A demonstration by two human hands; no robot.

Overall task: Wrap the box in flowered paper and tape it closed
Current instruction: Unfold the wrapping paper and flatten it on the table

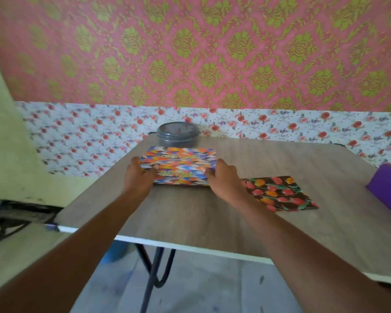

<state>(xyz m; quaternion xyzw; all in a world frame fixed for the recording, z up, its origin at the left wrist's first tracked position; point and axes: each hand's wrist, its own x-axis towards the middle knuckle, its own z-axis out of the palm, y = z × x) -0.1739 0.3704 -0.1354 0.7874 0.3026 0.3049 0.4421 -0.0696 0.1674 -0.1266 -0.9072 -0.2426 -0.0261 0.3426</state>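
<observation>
Wood-grain table [190, 213] is carrying the box [178, 163], a flat carton printed with bright zigzags, which is sitting towards the far left part of the top. Both hands are gripping it by its short ends. The left hand [138, 177] is curling round the left end with its thumb lying over the near face, and the right hand [224, 180] is clasping the right end the same way, thumb pointing inward. Whether the box is resting fully on the table or is being tipped up slightly, I cannot tell.

The flowered paper [280, 193], dark with red and orange tulips, is lying flat on the table just to the right of the box, its left corner disappearing behind the right wrist. A round grey container [178, 134] is standing right behind the box at the table's far edge. A purple object [388, 188] is showing at the right border, well apart from the box
</observation>
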